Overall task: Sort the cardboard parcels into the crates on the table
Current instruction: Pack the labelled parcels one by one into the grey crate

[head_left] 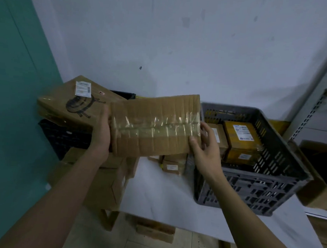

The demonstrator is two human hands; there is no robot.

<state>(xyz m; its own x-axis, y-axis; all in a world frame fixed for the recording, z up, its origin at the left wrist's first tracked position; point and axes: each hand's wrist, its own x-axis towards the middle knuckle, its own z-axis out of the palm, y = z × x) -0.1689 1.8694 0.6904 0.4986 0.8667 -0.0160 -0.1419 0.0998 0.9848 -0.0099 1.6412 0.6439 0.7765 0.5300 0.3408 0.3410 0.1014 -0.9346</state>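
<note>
Taped parcel (155, 125) long axis 9-to-3; left hand (101, 133) grips its 9 end, right hand (205, 145) fingers spread at the 3 end; grey crate (270, 180) at 3, nearer right hand.

No writing could be read anywhere. A white shipping label (83, 88) sat on the large cardboard box (72, 101) at the left, its print too blurred to make out; below it the box bore a black printed drawing (81, 104) and, to the right, a small red mark (101, 92). In the grey crate (269, 188) the yellow parcel (242, 142) carried a white label (242, 132) with blue print and a second smaller one (244, 156), both illegible. A small box (172, 165) on the bench (164, 196) also had a white label (172, 167), unreadable.
</note>
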